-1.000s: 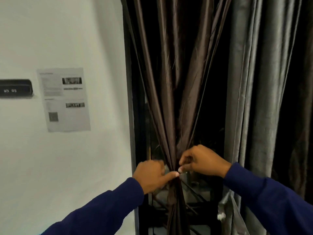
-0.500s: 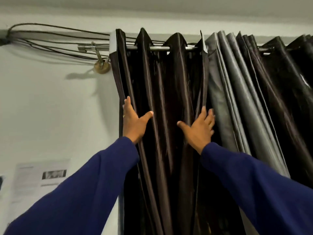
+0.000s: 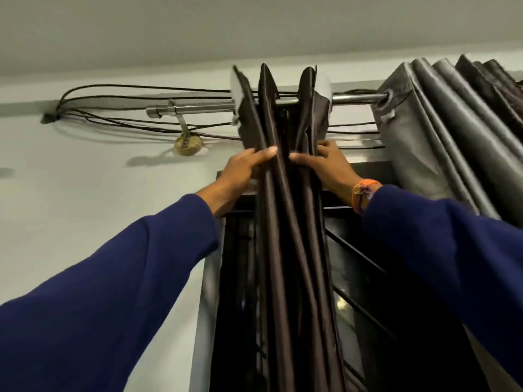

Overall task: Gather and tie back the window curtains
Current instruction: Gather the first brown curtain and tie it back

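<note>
A dark brown curtain [image 3: 285, 250] hangs from a metal rod [image 3: 203, 110], bunched into narrow folds just below it. My left hand [image 3: 240, 176] grips the bundle's left side, thumb across the front and fingers hidden behind the cloth. On the right side my right hand [image 3: 325, 165] holds it the same way, thumb in front and fingers round the edge. The two thumbs nearly meet on the folds. A grey curtain [image 3: 441, 142] hangs bunched on the same rod to the right, apart from the brown one.
Black cables [image 3: 113, 89] run along the wall behind the rod. A brass bracket [image 3: 186, 142] fixes the rod's left end. The dark window frame with bars [image 3: 368, 267] shows behind the curtain. The ceiling is close above.
A second ago both hands pinched the curtain low down. They then rose to the top, spread flat on the folds. Now they have squeezed the brown curtain narrow, opening a gap to the grey one.
</note>
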